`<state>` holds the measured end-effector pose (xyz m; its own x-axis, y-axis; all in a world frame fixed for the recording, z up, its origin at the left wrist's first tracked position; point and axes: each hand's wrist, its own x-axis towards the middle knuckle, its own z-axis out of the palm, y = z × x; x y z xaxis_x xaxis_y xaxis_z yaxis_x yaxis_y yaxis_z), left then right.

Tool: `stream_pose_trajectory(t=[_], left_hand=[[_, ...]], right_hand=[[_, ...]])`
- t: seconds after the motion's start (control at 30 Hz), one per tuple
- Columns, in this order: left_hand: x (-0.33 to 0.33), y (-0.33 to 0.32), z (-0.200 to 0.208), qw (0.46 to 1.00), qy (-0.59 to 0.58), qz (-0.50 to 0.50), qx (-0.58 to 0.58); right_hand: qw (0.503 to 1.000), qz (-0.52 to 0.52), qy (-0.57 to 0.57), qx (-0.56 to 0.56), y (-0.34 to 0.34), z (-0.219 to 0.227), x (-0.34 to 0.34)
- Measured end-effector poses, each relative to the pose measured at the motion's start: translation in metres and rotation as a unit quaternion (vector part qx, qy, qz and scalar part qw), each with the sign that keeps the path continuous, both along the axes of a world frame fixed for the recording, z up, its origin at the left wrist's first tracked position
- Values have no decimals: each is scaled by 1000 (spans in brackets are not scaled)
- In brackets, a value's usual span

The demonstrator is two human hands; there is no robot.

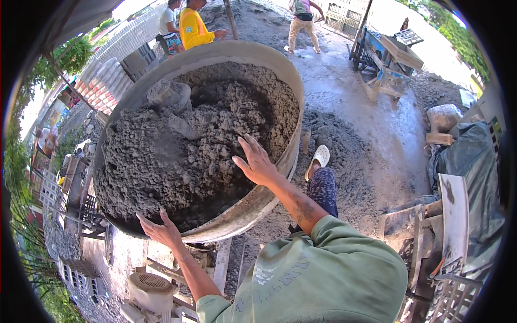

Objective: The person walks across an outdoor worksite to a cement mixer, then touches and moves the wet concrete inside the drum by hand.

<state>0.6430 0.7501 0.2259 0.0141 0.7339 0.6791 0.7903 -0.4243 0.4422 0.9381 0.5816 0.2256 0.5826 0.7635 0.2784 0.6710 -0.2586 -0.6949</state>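
Note:
A large round metal mixing drum point(293, 81) stands before me, filled with clumpy grey concrete mix point(156, 156). Part of the central hub point(169, 96), coated in grey, rises out of the mix toward the far side. My left hand point(161, 230) is at the drum's near rim, fingers apart, holding nothing. Over the right part of the mix my right hand point(257, 164) is spread, palm down, also holding nothing. Whether either hand touches the mix or the rim, I cannot tell.
A motor point(151, 292) sits below the drum at the near left. At the far right stands a blue block-making machine point(385, 62). Loose grey mix point(336, 148) lies on the ground right of the drum. Several people, one in a yellow shirt point(193, 27), are beyond it.

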Motion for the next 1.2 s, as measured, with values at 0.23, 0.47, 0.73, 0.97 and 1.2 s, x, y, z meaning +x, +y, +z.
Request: stream_pose_trajectory(t=[0.23,0.47,0.73,0.97,1.2], left_hand=[[-6,2,-4,998,55,3,-25],[5,-8,4,1000,11,-13,20],[1,-10,3,999,17,-32,-7],[-2,-6,0,1000,-18,-19,-15],[6,-13,8,988,-24,-19,-152]], right_hand=[[999,22,3,32,4,-2,1],[999,-4,-19,29,0,0,5],[1000,0,16,-1,1,0,2],[1000,3,25,1,0,7,-1],[996,-48,-60,53,-5,-3,1]])
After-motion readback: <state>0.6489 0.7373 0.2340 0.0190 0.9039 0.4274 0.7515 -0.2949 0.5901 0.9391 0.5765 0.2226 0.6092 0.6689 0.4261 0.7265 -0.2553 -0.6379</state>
